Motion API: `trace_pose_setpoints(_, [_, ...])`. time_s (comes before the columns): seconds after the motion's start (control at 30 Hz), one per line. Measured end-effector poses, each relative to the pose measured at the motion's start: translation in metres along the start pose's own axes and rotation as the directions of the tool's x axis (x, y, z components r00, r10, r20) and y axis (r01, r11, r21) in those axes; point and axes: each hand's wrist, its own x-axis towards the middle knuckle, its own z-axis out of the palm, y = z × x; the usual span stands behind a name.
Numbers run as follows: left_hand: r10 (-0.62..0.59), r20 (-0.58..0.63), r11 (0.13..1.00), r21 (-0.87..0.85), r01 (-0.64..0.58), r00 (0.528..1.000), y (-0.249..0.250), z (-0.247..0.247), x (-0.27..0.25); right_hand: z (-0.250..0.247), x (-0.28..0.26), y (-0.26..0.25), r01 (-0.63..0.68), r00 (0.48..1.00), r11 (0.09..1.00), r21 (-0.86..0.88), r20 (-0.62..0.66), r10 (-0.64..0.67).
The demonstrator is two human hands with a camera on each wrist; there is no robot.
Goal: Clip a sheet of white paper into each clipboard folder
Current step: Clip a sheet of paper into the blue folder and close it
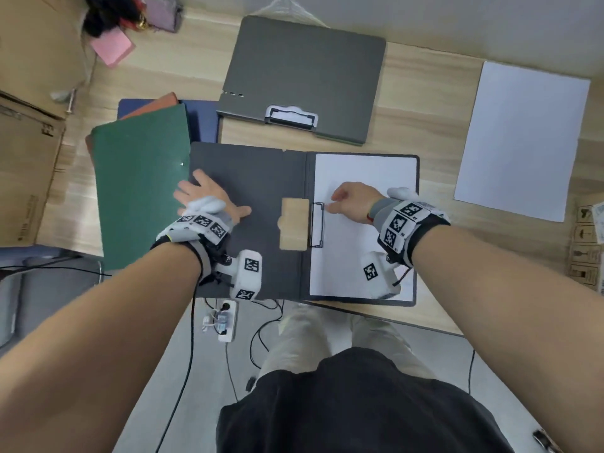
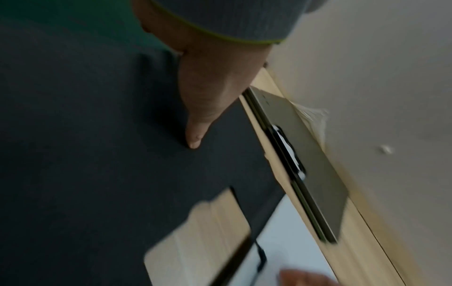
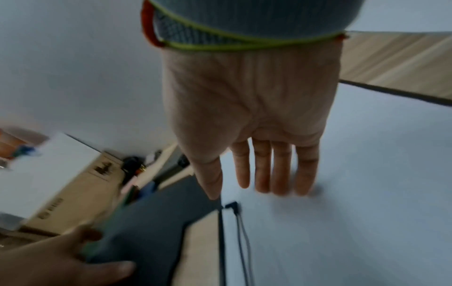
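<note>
Head view: left hand (image 1: 209, 199) is lying flat, fingers spread, pressing the opened cover of the dark clipboard folder (image 1: 248, 178). Right hand (image 1: 351, 201) is resting with relaxed, nearly straight fingers on the white sheet (image 1: 366, 171) inside that folder, fingertips just beside the wire clip (image 1: 317, 224). Another grey clipboard folder (image 1: 304, 76) is lying closed beyond, a green folder (image 1: 140, 188) at left, and spare white paper (image 1: 519, 138) at right on the wooden bench (image 1: 434, 103).

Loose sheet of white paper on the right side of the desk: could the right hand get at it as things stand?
Probably yes. The right hand holds nothing, fingers resting on the clipped sheet, and only bare desk lies between the open folder and the loose sheet.
</note>
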Motion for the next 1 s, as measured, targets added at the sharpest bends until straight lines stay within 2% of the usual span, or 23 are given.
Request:
trace_pose_setpoints(0.1, [-0.083,0.131,0.997,0.014,0.081,0.988,-0.028,-0.01,0.018,0.015,0.009,-0.002,-0.065,0.998,0.996,-0.067,0.0,0.065])
trace_pose_setpoints(0.23, [-0.092,0.11,0.992,-0.07,0.1,0.99,-0.034,-0.023,0.033,0.016,0.01,-0.005,-0.098,0.995,0.992,-0.079,-0.016,0.097])
trace_pose_setpoints(0.37, [0.062,0.177,0.989,-0.143,-0.036,0.982,-0.034,-0.054,0.047,0.01,0.005,-0.005,-0.125,0.992,0.991,-0.039,0.01,0.125])
trace_pose_setpoints(0.47, [0.242,0.08,0.954,-0.198,-0.223,0.967,-0.013,-0.087,0.032,0.004,-0.001,-0.003,-0.128,0.989,0.991,0.05,0.087,0.123])
trace_pose_setpoints(0.53, [0.369,0.036,0.915,-0.191,-0.356,0.929,0.01,-0.11,0.008,-0.007,-0.01,-0.004,-0.132,0.984,0.974,0.183,0.146,0.106])
trace_pose_setpoints(0.6, [0.476,0.087,0.86,-0.254,-0.443,0.875,0.034,-0.126,-0.024,-0.024,-0.022,-0.006,-0.12,0.982,0.932,0.343,0.176,0.061])
trace_pose_setpoints(0.73, [0.624,0.237,0.726,-0.527,-0.441,0.745,0.073,-0.124,-0.07,-0.064,-0.049,-0.002,-0.08,0.992,0.774,0.628,0.13,-0.003])
trace_pose_setpoints(0.8, [0.678,0.237,0.699,-0.503,-0.509,0.696,0.092,-0.106,-0.08,-0.081,-0.061,0.012,-0.061,0.996,0.688,0.723,0.087,-0.003])
trace_pose_setpoints(0.87, [0.696,0.217,0.707,-0.377,-0.599,0.684,0.109,-0.081,-0.086,-0.092,-0.071,0.032,-0.056,0.998,0.613,0.788,0.057,0.018])
trace_pose_setpoints(1.0, [0.628,0.278,0.772,-0.104,-0.627,0.727,0.121,-0.032,-0.075,-0.092,-0.077,0.066,-0.092,0.993,0.592,0.801,0.027,0.117])
